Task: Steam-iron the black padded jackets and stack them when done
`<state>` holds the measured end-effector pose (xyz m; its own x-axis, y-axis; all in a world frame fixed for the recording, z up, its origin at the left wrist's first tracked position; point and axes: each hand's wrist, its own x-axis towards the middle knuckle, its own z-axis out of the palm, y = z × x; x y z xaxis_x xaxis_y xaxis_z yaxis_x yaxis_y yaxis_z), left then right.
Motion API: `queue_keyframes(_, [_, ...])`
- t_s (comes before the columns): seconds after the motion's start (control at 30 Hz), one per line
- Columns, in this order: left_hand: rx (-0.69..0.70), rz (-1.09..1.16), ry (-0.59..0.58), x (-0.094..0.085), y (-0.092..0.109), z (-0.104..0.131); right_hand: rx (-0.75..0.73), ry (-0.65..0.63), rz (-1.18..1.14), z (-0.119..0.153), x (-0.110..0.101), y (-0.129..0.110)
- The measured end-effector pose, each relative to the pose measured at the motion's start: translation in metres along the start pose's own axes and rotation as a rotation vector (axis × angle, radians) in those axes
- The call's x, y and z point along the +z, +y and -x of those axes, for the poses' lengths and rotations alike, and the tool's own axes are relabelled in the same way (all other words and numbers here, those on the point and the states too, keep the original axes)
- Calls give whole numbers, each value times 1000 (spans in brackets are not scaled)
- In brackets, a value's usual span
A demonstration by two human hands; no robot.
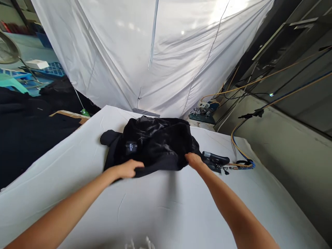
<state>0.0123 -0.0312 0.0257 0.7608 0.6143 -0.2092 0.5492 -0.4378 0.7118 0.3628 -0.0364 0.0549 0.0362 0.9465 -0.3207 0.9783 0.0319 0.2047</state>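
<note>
A black coat (160, 141) with a shiny lining lies bunched at the far side of the white-covered table (145, 211). A dark label with pale lettering (131, 147) shows inside it, toward the left. My left hand (129, 168) is closed on the coat's near edge, left of the middle. At the right end of that edge, my right hand (194, 159) grips the fabric too. Between the hands the edge is stretched and slightly raised off the table. The fingertips under the cloth are hidden.
Just right of the coat lies a steam iron (215, 160) with a black handle, its blue and orange hoses (234, 138) running up to the right. White sheeting (155, 58) hangs behind the table. Dark fabric (31, 128) is piled at left. Small machinery (203, 112) stands at the back right.
</note>
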Motion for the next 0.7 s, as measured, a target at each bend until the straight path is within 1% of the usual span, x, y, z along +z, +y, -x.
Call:
queue_keyframes(0.07, [-66, -21, -234, 41, 6, 3, 21, -12, -16, 20, 21, 5])
queue_keyframes(0.1, [-99, -72, -298, 57, 7, 4, 39, -14, -21, 30, 29, 9])
queue_keyframes(0.13, [-135, -138, -310, 69, 7, 4, 55, -21, -25, 40, 35, 14])
queue_keyframes(0.17, [-172, -209, -286, 76, 5, 4, 66, -37, -30, 50, 42, 19])
queue_keyframes(0.2, [-207, -275, -228, 79, 1, 3, 70, -63, -42, 60, 49, 23])
queue_keyframes(0.27, [-270, -381, -77, 73, -9, -4, 60, -129, -88, 78, 66, 25])
queue_keyframes(0.33, [-342, -474, 47, 58, -20, -14, 50, -157, -154, 91, 85, 18])
queue_keyframes(0.4, [-415, -567, 134, 42, -28, -26, 67, -113, -199, 98, 102, 4])
queue_keyframes(0.47, [-462, -615, 171, 36, -32, -35, 111, -18, -208, 101, 117, -7])
queue_keyframes(0.53, [-466, -622, 186, 40, -34, -35, 164, 69, -208, 105, 130, -10])
queue_keyframes(0.63, [-390, -606, 185, 59, -39, -20, 220, 129, -226, 114, 147, 3])
queue_keyframes(0.7, [-359, -579, 114, 68, -40, -4, 205, 145, -262, 121, 156, 17])
